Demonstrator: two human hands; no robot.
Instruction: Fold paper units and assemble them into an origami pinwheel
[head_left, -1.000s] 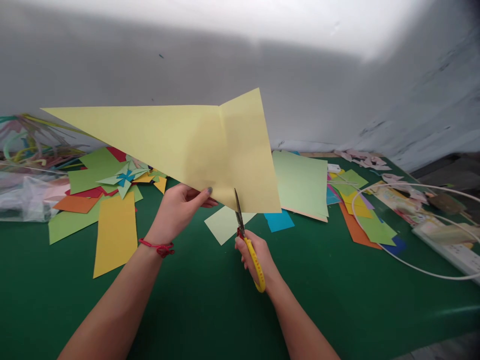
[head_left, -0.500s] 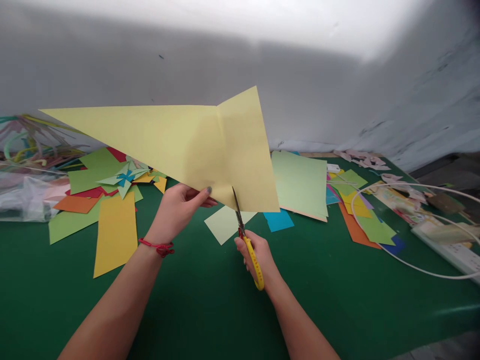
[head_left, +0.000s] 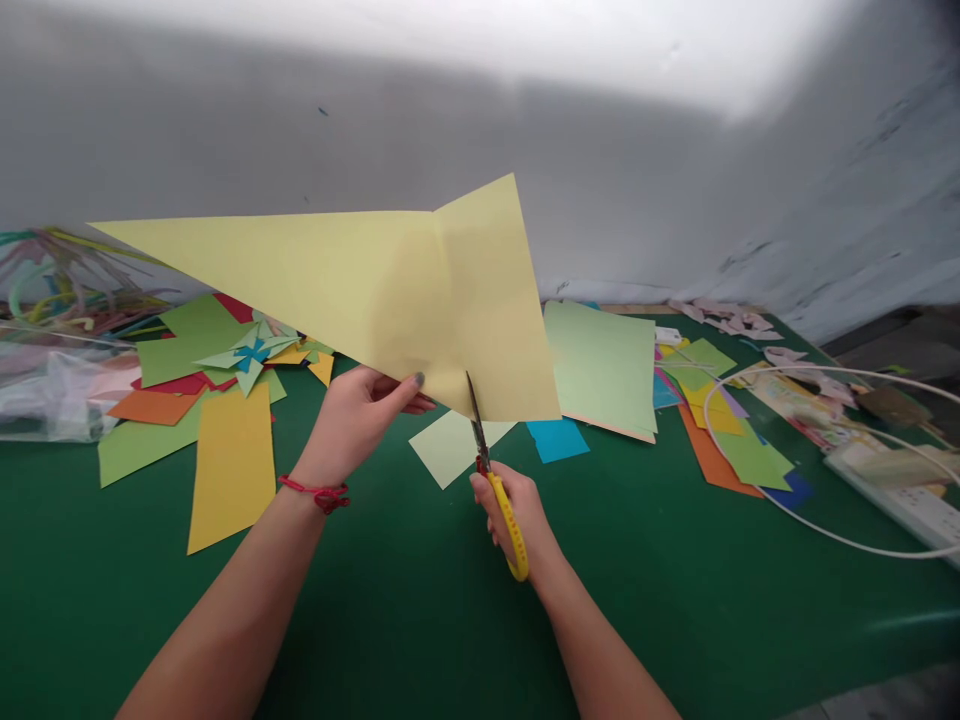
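Note:
A large pale-yellow sheet of paper (head_left: 322,270), creased toward its right side, is raised above the table. My left hand (head_left: 367,405) pinches its lower edge between thumb and fingers; some fingertips are hidden behind the paper. In my right hand (head_left: 517,510) is a pair of scissors (head_left: 512,530) with yellow handles, pointing up. Their blades meet the sheet's lower edge, a little right of my left hand, with one dark blade lying in front of the paper. Whether the blades are fully closed I cannot tell.
Beneath the sheet, a pale square of paper (head_left: 442,455) and a blue piece (head_left: 559,440) lie on the green table (head_left: 405,620). Coloured papers (head_left: 232,450) pile up at left, beside a clear plastic bag (head_left: 52,395). Green sheets (head_left: 604,370), a white cable (head_left: 817,540) and a power strip (head_left: 911,510) are at right.
The sheet has shifted very slightly, its left tip a little to the right and its lower right corner a touch higher. Both hands and the scissors stay almost in place.

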